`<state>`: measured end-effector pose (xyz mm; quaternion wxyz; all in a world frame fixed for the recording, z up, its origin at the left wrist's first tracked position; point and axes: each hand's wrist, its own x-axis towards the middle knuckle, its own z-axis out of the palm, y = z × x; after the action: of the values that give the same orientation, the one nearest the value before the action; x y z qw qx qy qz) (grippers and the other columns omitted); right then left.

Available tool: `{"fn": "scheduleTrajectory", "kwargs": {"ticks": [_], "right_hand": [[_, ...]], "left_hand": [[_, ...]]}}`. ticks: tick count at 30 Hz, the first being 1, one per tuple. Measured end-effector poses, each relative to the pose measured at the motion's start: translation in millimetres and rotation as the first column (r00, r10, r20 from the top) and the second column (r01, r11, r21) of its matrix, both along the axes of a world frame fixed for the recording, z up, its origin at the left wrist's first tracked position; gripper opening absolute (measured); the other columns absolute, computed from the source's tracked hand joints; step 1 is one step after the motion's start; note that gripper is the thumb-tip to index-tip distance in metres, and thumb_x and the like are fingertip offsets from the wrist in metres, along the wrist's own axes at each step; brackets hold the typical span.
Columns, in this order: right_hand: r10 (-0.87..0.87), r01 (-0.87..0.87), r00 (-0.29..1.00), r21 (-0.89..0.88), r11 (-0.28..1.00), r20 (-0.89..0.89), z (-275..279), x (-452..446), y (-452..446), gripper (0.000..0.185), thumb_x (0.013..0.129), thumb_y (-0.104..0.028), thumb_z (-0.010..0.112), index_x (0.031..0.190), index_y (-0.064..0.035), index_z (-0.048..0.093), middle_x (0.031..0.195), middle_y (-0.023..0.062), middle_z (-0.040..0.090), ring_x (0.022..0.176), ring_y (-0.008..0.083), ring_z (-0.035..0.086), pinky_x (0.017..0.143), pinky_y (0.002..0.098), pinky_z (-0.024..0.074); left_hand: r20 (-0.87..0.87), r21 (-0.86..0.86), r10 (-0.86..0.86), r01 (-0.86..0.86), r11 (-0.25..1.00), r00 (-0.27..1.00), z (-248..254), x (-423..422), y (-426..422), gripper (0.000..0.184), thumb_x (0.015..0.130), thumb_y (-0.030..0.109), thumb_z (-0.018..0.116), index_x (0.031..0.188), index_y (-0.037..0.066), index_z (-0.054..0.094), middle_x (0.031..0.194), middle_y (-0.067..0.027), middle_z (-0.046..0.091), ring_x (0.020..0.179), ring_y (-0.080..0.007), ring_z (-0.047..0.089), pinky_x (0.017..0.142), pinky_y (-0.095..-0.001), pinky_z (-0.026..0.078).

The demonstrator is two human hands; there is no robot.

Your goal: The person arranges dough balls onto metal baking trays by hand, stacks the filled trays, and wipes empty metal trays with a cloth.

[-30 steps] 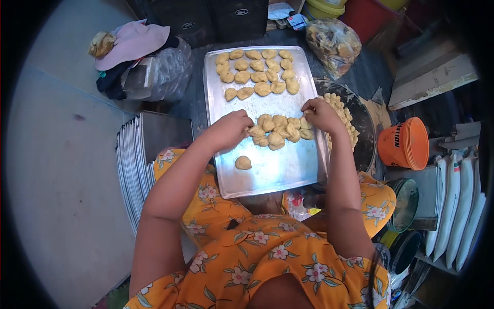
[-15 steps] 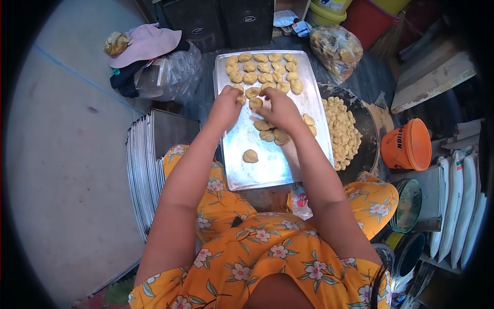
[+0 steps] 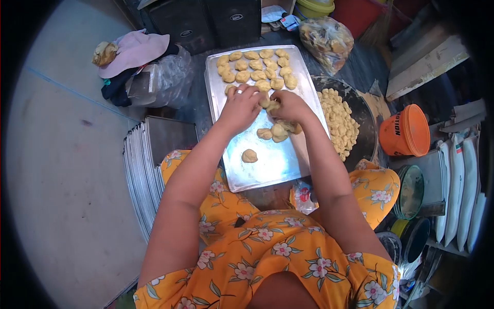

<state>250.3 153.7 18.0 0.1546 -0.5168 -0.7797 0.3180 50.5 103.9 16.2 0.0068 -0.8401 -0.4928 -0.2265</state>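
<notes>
A shiny metal baking tray (image 3: 242, 177) lies before me, with rows of yellowish dough pieces (image 3: 256, 65) across its far half. My left hand (image 3: 241, 109), with a ring on one finger, is curled over the near end of these rows, its fingertips against a dough piece (image 3: 270, 104). My right hand (image 3: 293, 108) pinches that same piece from the other side. Just below the hands sits a loose cluster of dough pieces (image 3: 278, 133), partly covered by my right hand. One single dough ball (image 3: 249, 155) rests nearer to me on the tray.
Right of the tray, a wide dark basin (image 3: 364, 121) holds a heap of small dough lumps (image 3: 339, 123). An orange bucket (image 3: 405, 131) stands beyond it. Stacked metal trays (image 3: 141, 175) lean at the left. Behind are black speakers (image 3: 234, 26) and a filled plastic bag (image 3: 327, 44).
Both hands have come closer together over the middle of the tray, and a dough piece is now between them. The right hand has dropped slightly toward the loose cluster. The whole view has shifted a little.
</notes>
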Motion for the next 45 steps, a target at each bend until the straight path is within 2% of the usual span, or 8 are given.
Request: {"fn": "scheduleTrajectory", "kwargs": {"ticks": [8,11,22,25,29,32,38,45], "right_hand": [[-0.284,0.233,0.904,-0.189,0.954,-0.320,2,12,16,0.031,0.068,-0.007,0.075,0.096,-0.0006,0.065,0.083,0.0127,0.068,0.078,0.0232,0.067,0.071,0.0321,0.0524],[-0.140,0.147,0.987,0.090,0.985,-0.074,5,27,13,0.031,0.066,-0.008,0.077,0.094,-0.0010,0.065,0.082,0.0121,0.068,0.077,0.0233,0.067,0.071,0.0327,0.0525],[-0.240,0.274,0.959,0.289,0.917,-0.148,-13,46,19,0.024,0.076,-0.019,0.073,0.095,-0.0050,0.068,0.087,0.0167,0.067,0.084,0.0307,0.066,0.078,0.0385,0.0506],[-0.258,0.257,0.966,0.024,0.966,0.031,-12,55,-9,0.029,0.076,-0.022,0.072,0.099,-0.0040,0.068,0.090,0.0199,0.067,0.090,0.0328,0.066,0.081,0.0399,0.0500],[0.016,-0.029,0.996,-0.150,0.988,-0.086,-8,54,-50,0.029,0.076,-0.019,0.070,0.100,-0.0031,0.068,0.092,0.0194,0.068,0.090,0.0338,0.066,0.081,0.0391,0.0502],[0.049,-0.089,0.983,-0.230,0.969,-0.174,-4,44,-57,0.027,0.076,-0.017,0.069,0.099,-0.0030,0.068,0.092,0.0169,0.069,0.088,0.0276,0.066,0.079,0.0358,0.0504],[-0.052,-0.006,0.829,-0.101,0.995,-0.557,-11,-12,-30,0.028,0.076,-0.021,0.077,0.093,-0.0031,0.063,0.086,0.0117,0.067,0.083,0.0202,0.064,0.074,0.0323,0.0495],[0.136,-0.129,0.991,0.204,0.970,-0.020,2,-28,-54,0.043,0.072,-0.019,0.076,0.113,-0.0130,0.063,0.102,0.0130,0.061,0.099,0.0296,0.062,0.086,0.0411,0.0501]], "left_hand": [[-0.080,-0.090,0.047,-0.054,0.994,0.996,0,19,12,0.033,0.085,0.020,0.063,0.117,0.013,0.064,0.117,-0.0037,0.060,0.120,-0.0239,0.047,0.103,-0.0447,0.027],[-0.030,0.039,-0.019,0.020,0.999,0.999,-10,26,14,0.033,0.085,0.019,0.061,0.117,0.014,0.064,0.118,-0.0032,0.061,0.121,-0.0239,0.046,0.103,-0.0457,0.026],[-0.038,0.027,-0.128,0.129,0.991,0.991,-11,35,15,0.037,0.085,0.014,0.059,0.122,0.014,0.061,0.124,-0.0067,0.060,0.121,-0.0251,0.049,0.104,-0.0476,0.026],[0.062,-0.169,-0.268,0.275,0.946,0.961,-6,46,-3,0.039,0.083,0.012,0.060,0.122,0.011,0.059,0.125,-0.0109,0.058,0.118,-0.0289,0.051,0.102,-0.0437,0.033],[0.325,-0.364,-0.147,0.267,0.893,0.934,-4,48,-24,0.036,0.080,0.011,0.064,0.116,0.005,0.060,0.107,-0.0161,0.062,0.098,-0.0339,0.059,0.084,-0.0408,0.047],[0.126,-0.578,-0.108,0.162,0.800,0.986,14,30,-40,0.030,0.080,0.011,0.065,0.110,0.004,0.064,0.100,-0.0166,0.063,0.095,-0.0337,0.061,0.083,-0.0415,0.048],[0.270,-0.373,0.399,-0.287,0.882,0.876,11,-22,-49,0.020,0.083,0.012,0.065,0.098,-0.002,0.065,0.091,-0.0198,0.066,0.084,-0.0360,0.064,0.074,-0.0389,0.051],[0.274,-0.324,0.360,-0.267,0.908,0.892,8,-32,-47,0.032,0.081,0.008,0.065,0.112,0.001,0.063,0.094,-0.0170,0.061,0.083,-0.0297,0.063,0.075,-0.0369,0.050]]}}
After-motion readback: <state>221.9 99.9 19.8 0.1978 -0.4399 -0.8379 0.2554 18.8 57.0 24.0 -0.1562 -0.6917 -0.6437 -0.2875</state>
